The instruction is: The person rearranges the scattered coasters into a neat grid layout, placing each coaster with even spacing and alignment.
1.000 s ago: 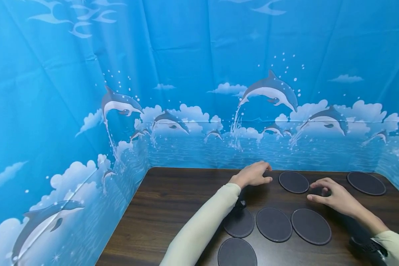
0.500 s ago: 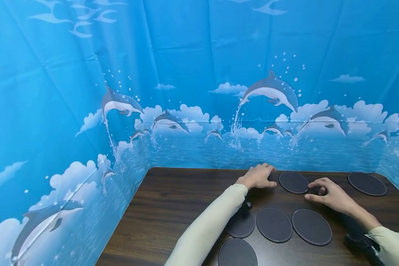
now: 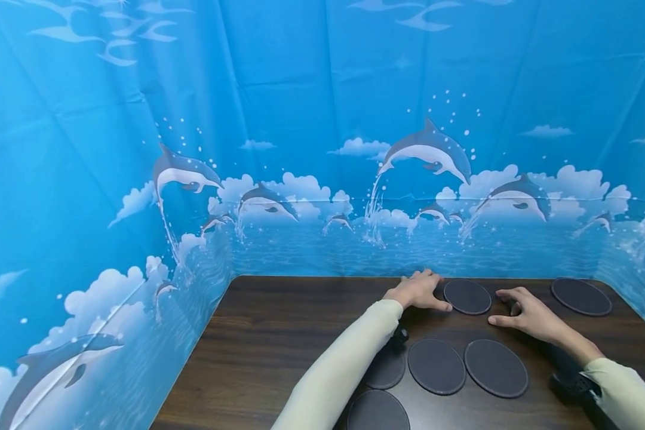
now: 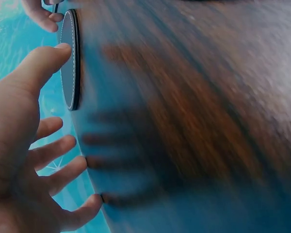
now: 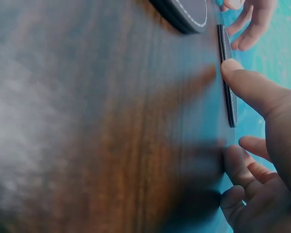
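Between my two hands lies a round, dark coaster [image 3: 467, 297] with light stitching round its rim, flat near the table's back edge. My left hand [image 3: 418, 291] is at its left side, fingers spread and straight, thumb tip by the coaster's near left edge. On the other side, my right hand [image 3: 529, 315] has its fingers bent loosely, thumb and index finger apart, a small gap from the coaster in the head view. Nothing is gripped by either hand. In the left wrist view, several left fingertips [image 4: 80, 162] are close over the table along its edge.
Another coaster [image 3: 581, 296] lies at the back right. Nearer, a row holds a left coaster [image 3: 385, 371], partly hidden by my left arm, a middle coaster [image 3: 436, 366] and a right coaster [image 3: 496, 368]. One more coaster [image 3: 378, 412] lies in front. A dolphin-print curtain [image 3: 301, 119] surrounds the table.
My left hand has moved right, its fingers opening out and its thumb now beside the coaster. My right hand has moved slightly left. The head view has shifted a little.
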A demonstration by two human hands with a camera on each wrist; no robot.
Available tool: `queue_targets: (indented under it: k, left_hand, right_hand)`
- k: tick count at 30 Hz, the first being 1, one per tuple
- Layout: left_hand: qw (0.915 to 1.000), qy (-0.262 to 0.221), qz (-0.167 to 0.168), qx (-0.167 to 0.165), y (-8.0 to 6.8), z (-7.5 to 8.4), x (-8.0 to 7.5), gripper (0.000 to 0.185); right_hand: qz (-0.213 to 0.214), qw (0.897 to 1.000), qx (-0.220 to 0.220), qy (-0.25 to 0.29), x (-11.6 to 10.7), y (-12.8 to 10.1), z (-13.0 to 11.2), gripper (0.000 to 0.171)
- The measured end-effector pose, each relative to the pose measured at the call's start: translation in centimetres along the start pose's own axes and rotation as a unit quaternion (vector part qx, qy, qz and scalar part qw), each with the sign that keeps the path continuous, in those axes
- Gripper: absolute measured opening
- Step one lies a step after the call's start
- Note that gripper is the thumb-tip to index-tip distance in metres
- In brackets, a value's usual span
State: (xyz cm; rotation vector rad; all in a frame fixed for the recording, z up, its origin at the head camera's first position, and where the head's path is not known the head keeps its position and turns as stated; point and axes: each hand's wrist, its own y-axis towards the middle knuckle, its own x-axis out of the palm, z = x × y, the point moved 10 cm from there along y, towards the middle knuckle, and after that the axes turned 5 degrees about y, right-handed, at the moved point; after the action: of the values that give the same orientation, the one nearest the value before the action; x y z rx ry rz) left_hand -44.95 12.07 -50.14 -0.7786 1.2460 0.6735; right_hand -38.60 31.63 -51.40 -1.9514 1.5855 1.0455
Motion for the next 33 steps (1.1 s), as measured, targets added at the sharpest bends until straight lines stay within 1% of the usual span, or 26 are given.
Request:
queue_targets:
  k: [4, 8, 13, 18, 22, 27, 30, 33]
  left_hand:
    - [1.0, 0.006, 0.002, 0.002, 0.3, 0.5, 0.0, 0.079]
    - [0.9996, 0.027, 0.001, 0.001, 0.6, 0.9, 0.4, 0.083]
    - [0.9987, 0.05, -0.001, -0.009, 0.8, 0.8, 0.7, 0.086]
    - [0.998, 0.063, 0.0, -0.009, 1.0, 0.7, 0.5, 0.085]
    - [0.9973, 0.072, 0.007, -0.014, 1.1, 0.6, 0.2, 0.078]
    - [0.9966, 0.073, 0.012, -0.035, 1.4, 0.3, 0.2, 0.065]
    - [0.9967, 0.07, 0.016, -0.038, 1.5, 0.4, 0.3, 0.063]
    - [0.9968, 0.069, 0.016, -0.038, 1.7, 0.5, 0.6, 0.063]
  right_hand:
    - [-0.004, 1.0, 0.007, -0.004, -0.1, 0.3, 0.3, 0.088]
    - [-0.011, 1.0, 0.018, -0.005, 0.2, 0.3, 0.6, 0.091]
    - [-0.017, 1.0, 0.017, -0.005, 0.4, 0.6, 0.6, 0.09]
    - [-0.021, 1.0, 0.021, -0.008, 0.1, 1.2, 0.5, 0.088]
    - [-0.025, 0.999, 0.024, -0.01, 0.2, 1.5, 0.6, 0.088]
    - [-0.029, 0.999, 0.014, -0.005, 0.4, 1.8, 0.4, 0.085]
    - [-0.026, 1.0, 0.009, -0.002, 0.3, 1.8, 0.4, 0.083]
    - [-0.022, 1.0, 0.013, -0.003, 0.4, 1.7, 0.6, 0.082]
